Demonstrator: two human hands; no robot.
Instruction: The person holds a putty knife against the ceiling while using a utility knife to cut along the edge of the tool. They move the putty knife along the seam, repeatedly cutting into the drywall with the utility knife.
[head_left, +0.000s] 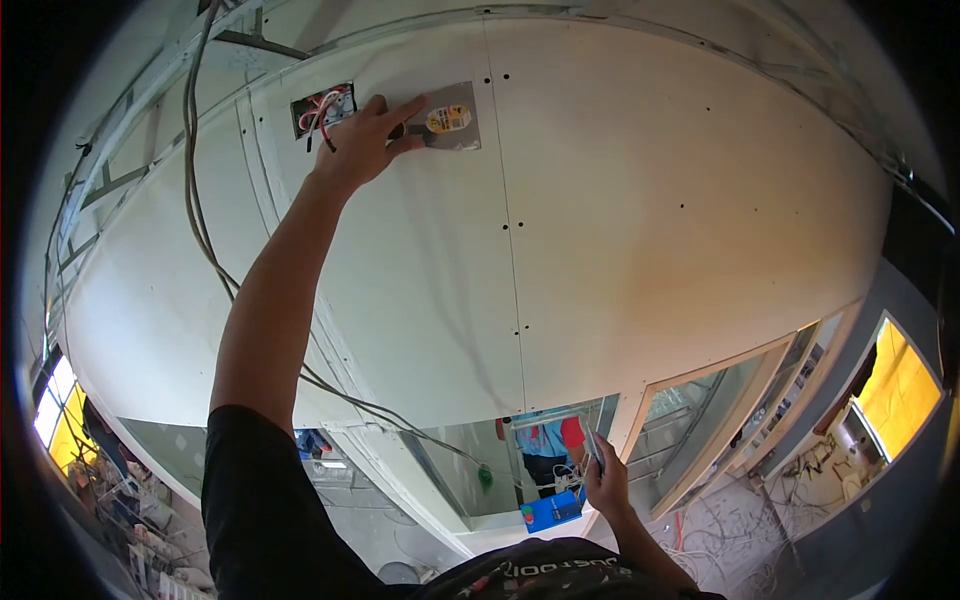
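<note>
High on the white board wall (420, 280), my left hand (365, 145) is closed round the handle of a wide putty knife (462, 102). Its index finger and thumb stretch onto the grey blade, which lies against the board and carries a yellow sticker. Just left of that hand, red and white wires stick out of an open electrical box (345, 102). Low down, my right hand (608, 488) grips a thin, flat grey tool (592, 447), seen nearly edge-on; its exact kind I cannot tell.
Grey cables (192, 150) hang down the left side of the wall. Screw heads line a vertical seam (508, 190). Below, a person in a blue and red shirt (545, 440) is beyond a framed opening, near a blue box (552, 512). Loose wires litter the floor (725, 525).
</note>
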